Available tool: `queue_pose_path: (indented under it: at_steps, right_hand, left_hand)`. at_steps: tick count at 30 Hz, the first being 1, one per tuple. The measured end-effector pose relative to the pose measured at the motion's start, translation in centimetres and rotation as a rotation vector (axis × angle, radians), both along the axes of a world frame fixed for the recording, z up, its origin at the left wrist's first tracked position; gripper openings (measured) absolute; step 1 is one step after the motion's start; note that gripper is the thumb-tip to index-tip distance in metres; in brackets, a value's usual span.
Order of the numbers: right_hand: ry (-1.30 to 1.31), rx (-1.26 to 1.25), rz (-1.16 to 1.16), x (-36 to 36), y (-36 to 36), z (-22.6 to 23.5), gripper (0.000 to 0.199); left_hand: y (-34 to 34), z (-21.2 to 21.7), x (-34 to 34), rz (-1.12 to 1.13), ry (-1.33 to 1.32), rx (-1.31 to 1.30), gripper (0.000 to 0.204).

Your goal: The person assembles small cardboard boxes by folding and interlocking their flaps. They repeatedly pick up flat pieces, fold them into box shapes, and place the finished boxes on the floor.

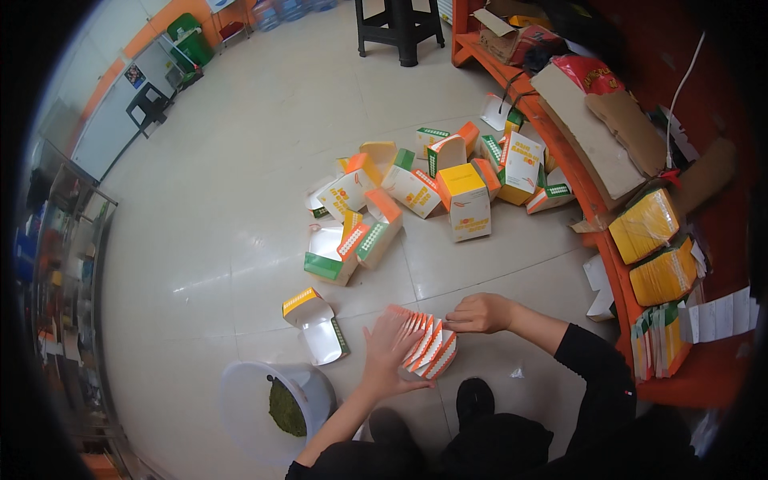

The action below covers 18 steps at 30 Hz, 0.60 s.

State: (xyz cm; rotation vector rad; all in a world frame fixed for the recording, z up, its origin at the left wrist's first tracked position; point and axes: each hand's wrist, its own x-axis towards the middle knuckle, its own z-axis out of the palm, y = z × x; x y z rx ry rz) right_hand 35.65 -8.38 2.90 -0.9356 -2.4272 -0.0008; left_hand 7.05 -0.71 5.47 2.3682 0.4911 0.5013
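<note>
My left hand (390, 353) presses flat against the side of a fanned stack of flat folded cartons (425, 343), white with orange and green stripes. My right hand (478, 313) pinches the stack's upper right edge from above. Both hands hold the stack just above the tiled floor, in front of my black shoe (475, 397). An opened carton (314, 322) lies on the floor just left of my left hand.
A heap of assembled orange, green and white boxes (436, 185) covers the floor farther away. A white bucket with green contents (276, 404) stands at lower left. An orange shelf (596, 200) on the right holds cardboard and wrapped yellow bundles (646, 225). A black stool (398, 24) stands at top.
</note>
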Motion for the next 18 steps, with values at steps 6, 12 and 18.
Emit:
queue_pose_path:
  at_steps: [6, 12, 18]
  right_hand:
    - [0.114, -0.135, -0.141, -1.4, 0.7, -0.5, 0.021]
    - [0.402, -0.155, -0.382, -3.9, 0.7, 0.3, 0.021]
    - [0.465, -0.289, -1.139, -2.3, -4.9, -2.0, 0.033]
  left_hand:
    - [-0.1, -1.2, 0.9, 0.018, -0.053, 0.054, 0.081]
    - [-0.2, -3.2, 0.6, 0.143, -0.05, 0.109, 0.049]
    - [0.1, -3.9, 0.6, 0.197, -0.172, 0.015, 0.046]
